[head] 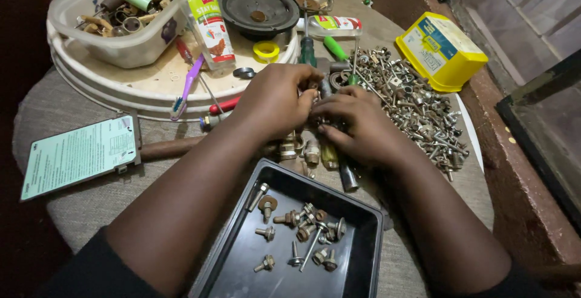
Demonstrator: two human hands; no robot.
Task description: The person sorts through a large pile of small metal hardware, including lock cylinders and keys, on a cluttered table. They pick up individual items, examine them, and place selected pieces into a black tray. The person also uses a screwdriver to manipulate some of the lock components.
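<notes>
My left hand and my right hand meet over the round table, fingertips together on a small metal piece that I cannot make out. Both hands hover at the near edge of a heap of loose screws, bolts and nuts. Under my hands lie several brass fittings and a dark-handled tool. A black rectangular tray sits nearest me, holding several washer-head screws.
A white round lid holds a clear plastic tub of odds, a bottle, a black speaker cone, yellow tape and a purple toothbrush. A yellow box sits right; a pale green card left; green-handled screwdrivers behind.
</notes>
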